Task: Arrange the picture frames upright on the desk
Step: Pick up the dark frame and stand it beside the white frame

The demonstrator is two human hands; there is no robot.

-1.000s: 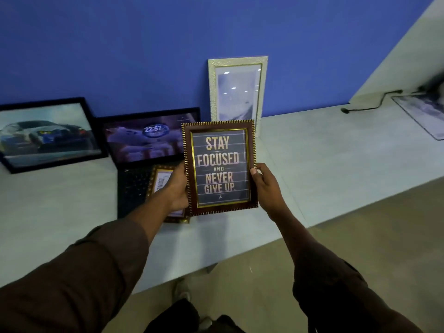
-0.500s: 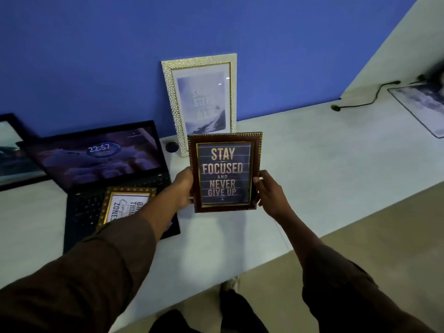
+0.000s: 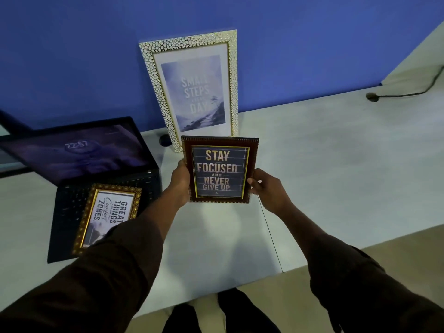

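Both hands grip one brown picture frame (image 3: 219, 169) by its side edges: the left hand (image 3: 180, 182) is closed on the left edge with fingers wrapped behind and the thumb at the front, and the right hand (image 3: 269, 188) pinches the right edge, thumb on the front moulding and fingers behind. This frame is held upright in portrait orientation, long axis vertical, its printed face ("STAY FOCUSED AND NEVER GIVE UP") turned toward the camera and its top edge pointing toward the blue wall (image 3: 84, 56). Its lower edge is at or just above the pale desk (image 3: 336, 176); contact cannot be told. Directly behind it, a taller white mosaic frame (image 3: 189, 87) stands in portrait orientation, leaning back against the wall, with its lower right corner hidden by the held frame. To the left, an open laptop (image 3: 79, 164) sits on the desk with its screen lit. A gold ornate frame (image 3: 108, 217) lies flat on the laptop keyboard, its text running sideways and its long axis pointing roughly away from the viewer; the left sleeve (image 3: 96, 272) covers its near corner.
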